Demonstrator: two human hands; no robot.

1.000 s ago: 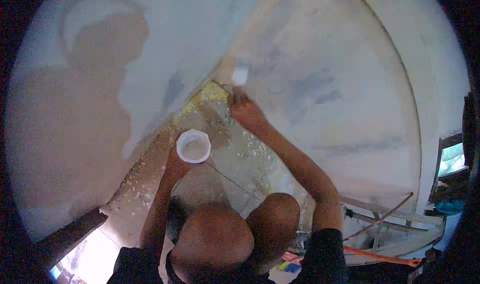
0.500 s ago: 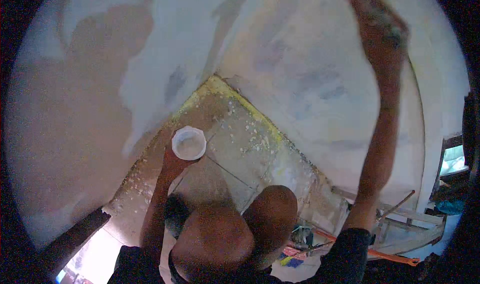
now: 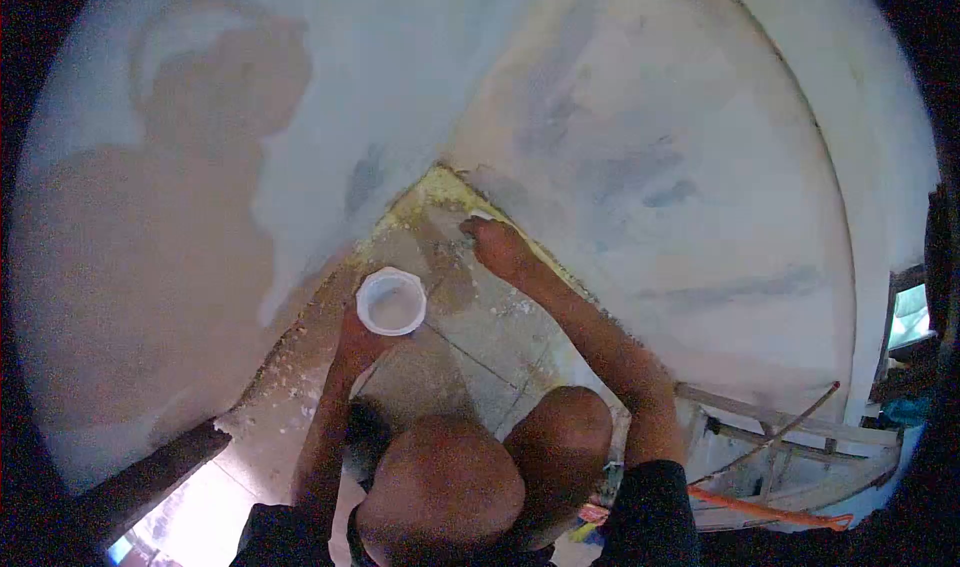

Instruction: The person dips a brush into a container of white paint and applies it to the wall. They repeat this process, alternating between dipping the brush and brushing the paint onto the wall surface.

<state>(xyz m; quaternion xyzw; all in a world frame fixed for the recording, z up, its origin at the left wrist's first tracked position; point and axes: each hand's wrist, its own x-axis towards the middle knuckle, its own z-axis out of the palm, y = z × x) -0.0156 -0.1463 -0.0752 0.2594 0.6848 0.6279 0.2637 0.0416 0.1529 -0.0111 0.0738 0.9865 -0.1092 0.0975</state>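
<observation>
My left hand is wrapped round a white plastic tub, held upright with its mouth facing me; what lies inside looks pale and indistinct. My right hand is low at the foot of the right-hand wall, close to the corner. Its fingers are curled, and a small whitish edge shows beside them, too small to name. Yellow paint runs along the wall's base there. Spots of paint dot the tiled floor below both hands.
A pale wooden frame leans at the lower right, with a thin stick across it and an orange bar below. My bent knees fill the lower middle. A dark beam stands at lower left.
My right hand has come down from high on the right-hand wall to its base near the corner. The tub in my left hand appears slightly lower and further right in view.
</observation>
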